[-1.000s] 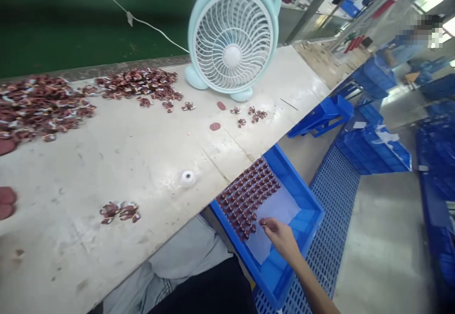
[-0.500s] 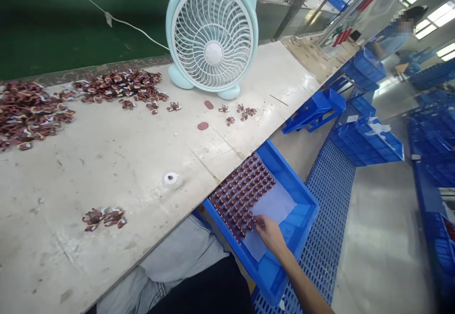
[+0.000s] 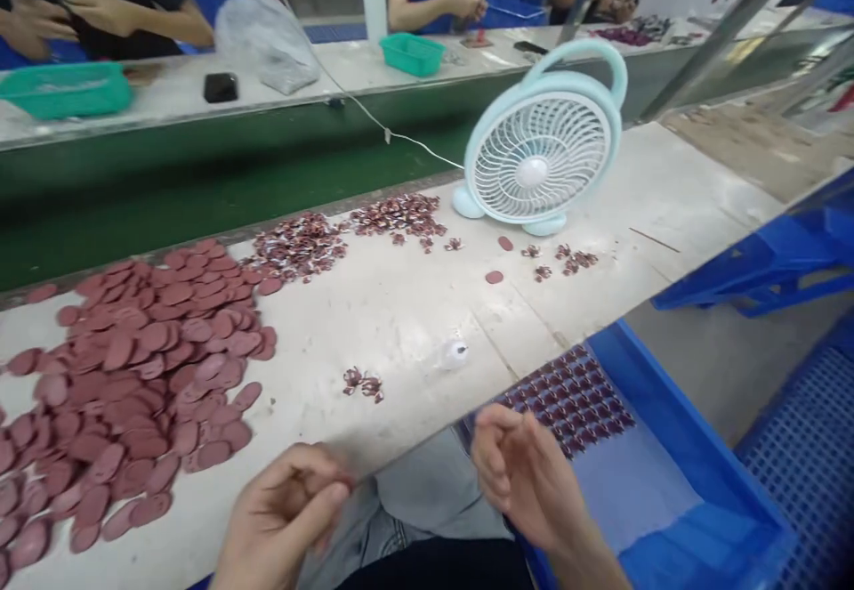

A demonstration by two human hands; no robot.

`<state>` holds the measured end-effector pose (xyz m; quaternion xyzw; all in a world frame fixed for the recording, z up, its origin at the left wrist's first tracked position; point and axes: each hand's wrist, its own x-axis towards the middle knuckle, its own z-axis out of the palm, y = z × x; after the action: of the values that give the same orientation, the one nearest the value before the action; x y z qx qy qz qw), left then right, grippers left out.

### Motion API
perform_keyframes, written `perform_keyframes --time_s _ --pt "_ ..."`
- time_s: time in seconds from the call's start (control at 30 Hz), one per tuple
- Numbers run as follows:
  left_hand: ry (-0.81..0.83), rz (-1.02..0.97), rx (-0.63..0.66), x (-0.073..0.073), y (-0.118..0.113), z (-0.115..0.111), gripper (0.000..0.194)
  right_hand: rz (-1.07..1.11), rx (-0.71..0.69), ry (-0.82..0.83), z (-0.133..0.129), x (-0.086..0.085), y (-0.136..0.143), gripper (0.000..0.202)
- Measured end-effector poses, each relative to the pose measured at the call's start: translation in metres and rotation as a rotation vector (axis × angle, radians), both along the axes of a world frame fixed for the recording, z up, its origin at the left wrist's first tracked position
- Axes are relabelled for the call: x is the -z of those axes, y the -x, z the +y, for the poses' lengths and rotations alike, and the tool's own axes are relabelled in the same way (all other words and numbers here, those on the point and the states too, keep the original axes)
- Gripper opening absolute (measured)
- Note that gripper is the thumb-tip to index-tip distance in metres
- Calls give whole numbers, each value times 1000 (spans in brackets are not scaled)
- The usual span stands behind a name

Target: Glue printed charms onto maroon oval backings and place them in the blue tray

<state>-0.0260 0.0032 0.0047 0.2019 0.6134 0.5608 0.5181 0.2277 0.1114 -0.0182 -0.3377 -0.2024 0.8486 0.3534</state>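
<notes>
Head view: a white worktable (image 3: 414, 314) is seen, a blue bin (image 3: 673, 448) with rowed parts set beside its near edge. Between placements is judged the step; a reach to the small cluster of parts (image 3: 364, 383) is called for. Both left hand (image 3: 284, 519) and right hand (image 3: 524, 474) are loosely curled, nothing visibly held, the cluster lying just beyond them.

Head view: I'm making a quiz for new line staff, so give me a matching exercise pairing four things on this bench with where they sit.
Things:
1. pale blue round table fan
2. heap of flat reddish-brown oval pads
3. blue plastic crate
4. small white round roll

Places:
A. below the table's near edge, right
B. table's left part
C. table's far edge
D. mid-table, near the front edge

Pairs: 1-C, 2-B, 3-A, 4-D
</notes>
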Motion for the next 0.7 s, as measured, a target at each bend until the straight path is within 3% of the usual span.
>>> perform_keyframes --time_s 0.07,0.13,0.27,0.37,0.5,0.6,0.7 --pt "-13 -105 -54 8 -17 1 34 232 -95 194 17 -5 29 68" --pt "-7 -166 -120 11 -26 0 33 348 -94 300 35 -5 47 74" --pt "-16 -338 -134 8 -30 -3 29 461 9 399 55 -2 66 44" --pt "-73 -406 -81 9 -32 -1 26 375 18 379 46 -9 78 36" --pt "-174 -111 -100 21 -29 -6 20 126 83 219 13 -16 81 40" --pt "-269 147 170 41 -20 -28 13 0 120 112 -2 -11 64 43" --pt "-325 549 417 67 -18 -43 22 -76 166 23 -1 1 45 45"
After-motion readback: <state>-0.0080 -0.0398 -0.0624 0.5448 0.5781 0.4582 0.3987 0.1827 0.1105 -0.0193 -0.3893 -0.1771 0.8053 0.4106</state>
